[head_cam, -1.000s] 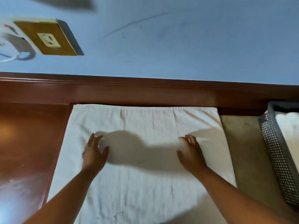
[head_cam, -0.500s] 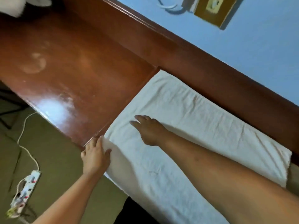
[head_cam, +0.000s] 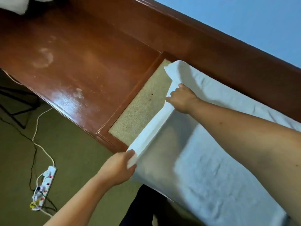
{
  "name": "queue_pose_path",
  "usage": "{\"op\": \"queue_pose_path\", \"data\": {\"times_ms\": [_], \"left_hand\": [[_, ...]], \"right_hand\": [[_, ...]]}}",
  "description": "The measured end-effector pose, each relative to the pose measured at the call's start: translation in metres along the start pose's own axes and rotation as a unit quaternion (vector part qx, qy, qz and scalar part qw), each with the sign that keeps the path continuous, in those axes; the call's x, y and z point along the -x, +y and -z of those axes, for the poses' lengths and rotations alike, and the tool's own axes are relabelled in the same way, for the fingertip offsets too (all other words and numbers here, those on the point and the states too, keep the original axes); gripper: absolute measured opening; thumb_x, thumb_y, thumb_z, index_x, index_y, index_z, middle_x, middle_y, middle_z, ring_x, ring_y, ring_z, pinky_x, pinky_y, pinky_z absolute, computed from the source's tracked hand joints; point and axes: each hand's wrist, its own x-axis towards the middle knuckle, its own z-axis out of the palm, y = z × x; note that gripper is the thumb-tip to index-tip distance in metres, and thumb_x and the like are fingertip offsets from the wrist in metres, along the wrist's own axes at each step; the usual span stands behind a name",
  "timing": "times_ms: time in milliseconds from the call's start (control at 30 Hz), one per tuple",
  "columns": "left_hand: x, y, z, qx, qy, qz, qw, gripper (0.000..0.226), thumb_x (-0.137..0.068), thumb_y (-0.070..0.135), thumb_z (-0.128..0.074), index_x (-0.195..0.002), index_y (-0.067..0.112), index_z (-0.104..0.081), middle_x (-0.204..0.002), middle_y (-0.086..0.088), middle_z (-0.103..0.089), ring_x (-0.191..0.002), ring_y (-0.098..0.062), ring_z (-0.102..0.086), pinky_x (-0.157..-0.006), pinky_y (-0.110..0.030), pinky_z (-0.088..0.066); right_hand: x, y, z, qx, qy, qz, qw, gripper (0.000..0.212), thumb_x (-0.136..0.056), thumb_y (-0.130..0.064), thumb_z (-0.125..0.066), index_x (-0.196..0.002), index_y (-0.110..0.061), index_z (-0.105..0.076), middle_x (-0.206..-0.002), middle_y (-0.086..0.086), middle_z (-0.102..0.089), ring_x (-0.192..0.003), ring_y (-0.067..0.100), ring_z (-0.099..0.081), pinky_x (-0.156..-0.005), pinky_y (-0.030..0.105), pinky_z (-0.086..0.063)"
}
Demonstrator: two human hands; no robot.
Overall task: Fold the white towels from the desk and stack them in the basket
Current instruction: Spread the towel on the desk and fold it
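1. A white towel (head_cam: pixel 211 168) lay spread over the right part of the bench (head_cam: pixel 81 62), reaching from the raised back ledge to the front edge nearest the person.
2. The left hand (head_cam: pixel 121 167) gripped the towel's near left corner, its fingers curled round the cloth just beside the front edge of the bench.
3. The right hand (head_cam: pixel 180 100) pinched the same left edge farther back, with thumb and fingers closed on the fabric and the forearm stretched across the towel.
4. The two hands were well apart, one at each end of the held stretch.
5. Between them the left edge stood up off the surface as a taut strip, tilted toward the right.
6. Beyond the right hand, the far left corner of the towel curled over loosely near the back ledge.
7. Just beside the raised edge, a speckled beige panel (head_cam: pixel 141 108) set into the bench lay uncovered, framed by glossy red-brown wood.
8. The wood to the left carried pale smudges and a bright patch of glare.
9. A blue wall (head_cam: pixel 260 22) ran behind the back ledge.
10. On the olive floor (head_cam: pixel 73 160) left of the bench lay a white power strip (head_cam: pixel 44 185) with red switches, and a white cable (head_cam: pixel 36 128) and thin dark leads ran from it.
11. Something white and blurred sat at the top left corner of the view; what it was could not be told.
12. Dark clothing (head_cam: pixel 141 207) showed below the towel's near side.
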Motion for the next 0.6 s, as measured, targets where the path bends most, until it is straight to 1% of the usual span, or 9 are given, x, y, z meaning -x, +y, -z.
{"op": "queue_pose_path", "data": {"times_ms": [67,167,233,300,367,433,500,567,600], "left_hand": [[0.013,0.032,-0.023,0.010,-0.050,-0.060,0.997,0.021,-0.082,0.035,-0.054,-0.082,0.021,-0.038,-0.071,0.002,-0.052,-0.066,-0.021,-0.051,-0.060,-0.039,-0.039],[0.029,0.078,-0.072,0.015,-0.125,-0.121,0.985,0.015,-0.083,0.027,-0.049,-0.087,0.023,-0.035,-0.080,0.001,-0.057,-0.076,-0.026,-0.056,-0.065,-0.040,-0.044],[0.044,0.107,-0.106,0.062,-0.215,-0.154,0.962,0.018,-0.088,0.024,-0.055,-0.095,0.029,-0.040,-0.091,-0.001,-0.061,-0.084,-0.023,-0.060,-0.070,-0.034,-0.045],[0.060,0.127,-0.132,0.191,-0.358,-0.156,0.900,0.030,-0.093,0.019,-0.065,-0.108,0.042,-0.053,-0.107,0.002,-0.067,-0.095,-0.010,-0.064,-0.082,-0.021,-0.048],[0.070,0.123,-0.155,0.279,-0.398,-0.110,0.867,0.030,-0.093,0.015,-0.068,-0.111,0.038,-0.064,-0.111,0.002,-0.072,-0.100,-0.008,-0.068,-0.089,-0.023,-0.051],[0.076,0.098,-0.175,0.311,-0.301,-0.013,0.901,0.014,-0.089,0.015,-0.067,-0.090,0.028,-0.071,-0.083,0.002,-0.073,-0.080,-0.015,-0.069,-0.077,-0.043,-0.054],[0.080,0.063,-0.183,0.291,-0.126,0.126,0.940,0.005,-0.081,0.023,-0.068,-0.081,0.023,-0.063,-0.070,-0.001,-0.066,-0.067,-0.022,-0.065,-0.074,-0.056,-0.054],[0.083,0.042,-0.179,0.261,0.025,0.200,0.944,0.034,-0.074,0.032,-0.076,-0.099,0.020,-0.056,-0.093,-0.004,-0.064,-0.084,-0.027,-0.065,-0.082,-0.051,-0.056],[0.080,0.035,-0.176,0.266,0.046,0.194,0.943,0.052,-0.074,0.033,-0.081,-0.113,0.018,-0.051,-0.108,-0.005,-0.061,-0.095,-0.026,-0.062,-0.088,-0.047,-0.054]], "right_hand": [[0.049,0.012,-0.030,0.001,0.006,-0.045,0.999,0.033,-0.092,-0.010,-0.046,-0.122,-0.019,-0.056,-0.112,0.006,-0.064,-0.102,0.030,-0.063,-0.101,0.041,-0.035],[0.128,0.013,-0.075,-0.002,-0.068,-0.154,0.986,0.029,-0.089,-0.010,-0.050,-0.116,-0.019,-0.058,-0.111,0.005,-0.061,-0.101,0.027,-0.063,-0.093,0.038,-0.038],[0.189,0.005,-0.114,-0.028,-0.118,-0.265,0.957,0.036,-0.090,-0.011,-0.049,-0.125,-0.020,-0.056,-0.121,0.007,-0.056,-0.112,0.028,-0.057,-0.102,0.042,-0.036],[0.250,-0.013,-0.155,-0.064,-0.199,-0.360,0.909,0.054,-0.097,-0.018,-0.044,-0.150,-0.017,-0.033,-0.147,0.015,-0.038,-0.138,0.035,-0.036,-0.118,0.052,-0.020],[0.299,-0.044,-0.178,-0.150,-0.238,-0.422,0.862,0.072,-0.096,-0.021,-0.047,-0.158,-0.014,-0.012,-0.160,0.020,-0.015,-0.149,0.038,-0.014,-0.120,0.055,-0.010],[0.341,-0.089,-0.181,-0.254,-0.188,-0.469,0.825,0.074,-0.091,-0.021,-0.055,-0.156,-0.016,-0.020,-0.157,0.017,-0.021,-0.145,0.036,-0.026,-0.118,0.052,-0.024],[0.373,-0.145,-0.170,-0.365,-0.102,-0.486,0.787,0.051,-0.090,-0.024,-0.057,-0.140,-0.020,-0.044,-0.138,0.010,-0.043,-0.123,0.032,-0.051,-0.100,0.043,-0.044],[0.395,-0.210,-0.156,-0.482,-0.053,-0.494,0.721,0.017,-0.092,-0.030,-0.057,-0.107,-0.024,-0.057,-0.111,0.000,-0.057,-0.099,0.025,-0.062,-0.083,0.040,-0.053],[0.400,-0.240,-0.151,-0.545,-0.055,-0.492,0.677,0.007,-0.092,-0.032,-0.057,-0.096,-0.027,-0.057,-0.100,-0.005,-0.060,-0.091,0.020,-0.063,-0.080,0.039,-0.054]]}}
